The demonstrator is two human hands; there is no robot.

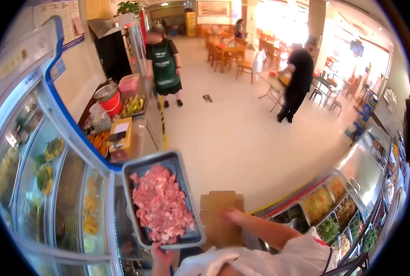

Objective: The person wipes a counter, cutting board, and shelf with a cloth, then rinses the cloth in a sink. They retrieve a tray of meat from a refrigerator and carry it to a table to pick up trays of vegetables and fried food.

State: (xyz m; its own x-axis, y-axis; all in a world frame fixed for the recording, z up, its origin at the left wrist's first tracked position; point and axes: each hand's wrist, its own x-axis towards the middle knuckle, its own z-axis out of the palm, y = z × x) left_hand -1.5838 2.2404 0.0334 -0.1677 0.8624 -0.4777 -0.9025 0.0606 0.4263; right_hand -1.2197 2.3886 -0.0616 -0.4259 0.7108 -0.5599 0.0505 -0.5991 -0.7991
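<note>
A grey rectangular tray (196, 230) holds a heap of raw pink meat pieces (161, 202). My left hand (160, 254) grips the tray's near rim from below, at the bottom of the view. To the right of the tray, my right hand (232, 215) is over a brown cardboard box (214, 202); its fingers are smeared, and whether they hold anything cannot be made out. The tray's right side is close beside the box.
A glass-door fridge (48, 175) with dishes fills the left. Beyond stands a counter (150, 133) with a red bucket (110, 103). Food pans (315, 202) line the right. A person in a green apron (164, 64) and one in black (299, 73) stand farther off.
</note>
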